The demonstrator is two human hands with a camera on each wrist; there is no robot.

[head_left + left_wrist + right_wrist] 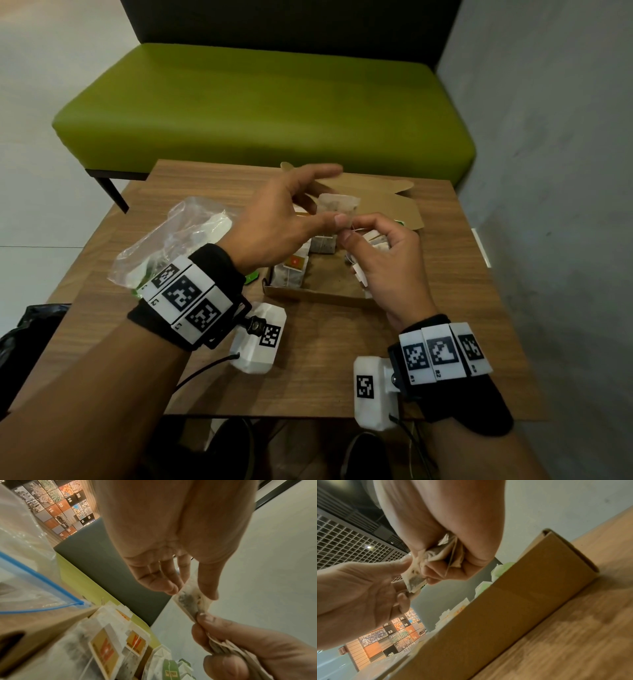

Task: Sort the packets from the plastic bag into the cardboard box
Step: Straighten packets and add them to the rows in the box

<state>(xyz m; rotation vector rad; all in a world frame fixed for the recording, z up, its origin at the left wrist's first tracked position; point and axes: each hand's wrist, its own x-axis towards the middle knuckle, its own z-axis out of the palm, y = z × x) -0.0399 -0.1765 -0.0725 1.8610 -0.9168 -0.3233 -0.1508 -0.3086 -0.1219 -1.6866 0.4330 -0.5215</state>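
Seemingly both hands [274, 219] [383, 260] pinch one tea bag [337, 205].

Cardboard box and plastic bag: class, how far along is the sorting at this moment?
Partly done. Several packets with yellow tags already stand in the cardboard box. In hand: the left hand pinches one tea packet, which the right hand also pinches while gripping a bunch of others. Left: those held packets, plus whatever remains in the plastic bag, which looks not yet empty.
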